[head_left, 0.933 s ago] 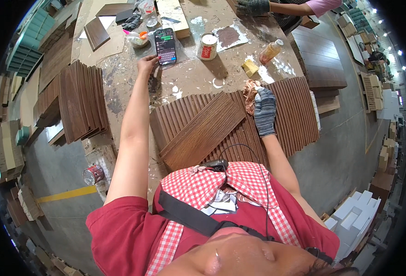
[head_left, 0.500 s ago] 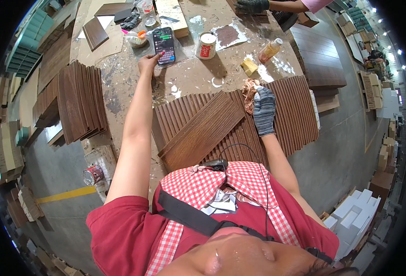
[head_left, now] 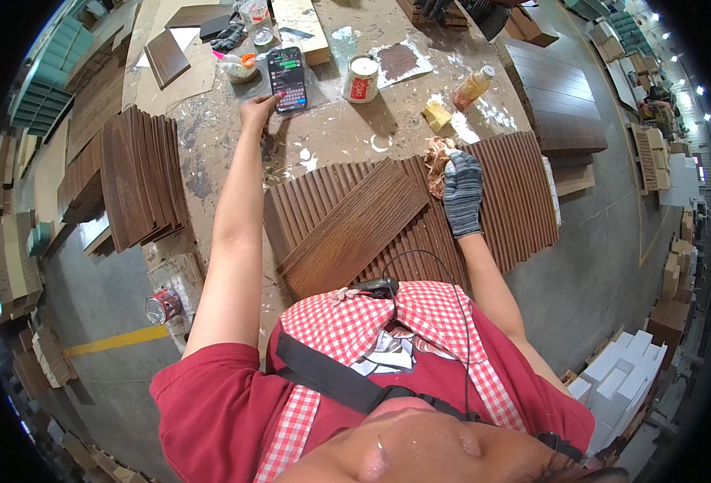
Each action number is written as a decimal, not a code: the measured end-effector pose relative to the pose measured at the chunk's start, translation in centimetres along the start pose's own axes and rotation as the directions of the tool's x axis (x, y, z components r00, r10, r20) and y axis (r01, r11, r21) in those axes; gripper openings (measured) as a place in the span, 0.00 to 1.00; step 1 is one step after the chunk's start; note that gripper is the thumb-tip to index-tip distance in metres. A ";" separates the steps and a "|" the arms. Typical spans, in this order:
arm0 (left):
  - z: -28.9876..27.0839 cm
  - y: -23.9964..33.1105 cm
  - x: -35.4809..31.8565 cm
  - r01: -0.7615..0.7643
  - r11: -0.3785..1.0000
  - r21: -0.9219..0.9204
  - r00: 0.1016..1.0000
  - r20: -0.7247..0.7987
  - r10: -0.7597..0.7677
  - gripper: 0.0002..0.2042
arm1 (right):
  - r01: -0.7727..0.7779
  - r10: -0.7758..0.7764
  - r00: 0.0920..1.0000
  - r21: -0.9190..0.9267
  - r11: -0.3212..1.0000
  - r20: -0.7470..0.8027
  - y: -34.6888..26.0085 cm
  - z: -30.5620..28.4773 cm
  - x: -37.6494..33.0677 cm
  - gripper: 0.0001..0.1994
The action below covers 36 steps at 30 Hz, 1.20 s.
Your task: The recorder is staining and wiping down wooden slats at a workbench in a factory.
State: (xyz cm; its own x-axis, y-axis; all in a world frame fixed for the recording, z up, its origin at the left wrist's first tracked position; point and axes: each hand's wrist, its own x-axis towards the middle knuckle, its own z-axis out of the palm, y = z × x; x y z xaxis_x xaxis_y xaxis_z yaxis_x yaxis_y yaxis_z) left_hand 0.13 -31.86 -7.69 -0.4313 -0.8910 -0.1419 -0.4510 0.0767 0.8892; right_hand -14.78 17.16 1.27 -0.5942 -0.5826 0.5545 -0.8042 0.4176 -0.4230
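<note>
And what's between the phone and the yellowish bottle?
In the head view, a red-and-white can, then a brown patch slightly farther back.

Red short sleeves [head_left: 210, 390] | red-white checked apron [head_left: 331, 322] | grey striped glove [head_left: 463, 196]

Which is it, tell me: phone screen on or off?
On: the phone shows bright green patches and lit keys by the left hand.

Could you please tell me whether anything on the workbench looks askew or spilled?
Yes: one wooden plank lies diagonally across the otherwise parallel row of wooden strips, and white splotches, possibly paint, mark the workbench.
</note>
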 end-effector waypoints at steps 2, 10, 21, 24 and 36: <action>0.4 0.8 -0.2 0.011 0.996 0.086 1.000 -0.014 -0.010 0.25 | -0.011 0.011 1.000 0.011 1.000 0.010 0.0 -0.1 0.0 0.11; 2.5 3.2 -1.1 0.048 0.934 0.355 0.988 -0.152 0.007 0.39 | 0.014 -0.013 0.999 -0.029 0.999 0.032 0.0 -0.3 -0.2 0.13; 2.2 2.3 -0.7 0.062 0.959 0.278 0.990 -0.139 -0.024 0.37 | 0.001 -0.001 0.999 0.007 1.000 0.032 -0.1 -0.2 -0.2 0.13; 2.2 2.6 -1.3 0.031 0.956 0.291 0.994 -0.109 0.001 0.36 | 0.000 0.000 0.999 0.004 1.000 0.032 -0.1 -0.3 -0.2 0.13; 1.2 -0.3 0.2 -0.034 0.997 0.069 0.999 -0.008 0.035 0.27 | -0.004 0.004 1.000 -0.019 1.000 -0.003 0.0 0.1 -0.2 0.11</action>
State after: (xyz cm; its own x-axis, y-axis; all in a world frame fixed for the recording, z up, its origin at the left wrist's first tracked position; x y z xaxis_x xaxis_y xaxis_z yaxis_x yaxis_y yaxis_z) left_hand -0.72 -31.52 -8.51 -0.4400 -0.8915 -0.1074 -0.4888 0.1375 0.8615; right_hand -14.70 17.21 1.06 -0.5975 -0.5789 0.5549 -0.8019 0.4334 -0.4112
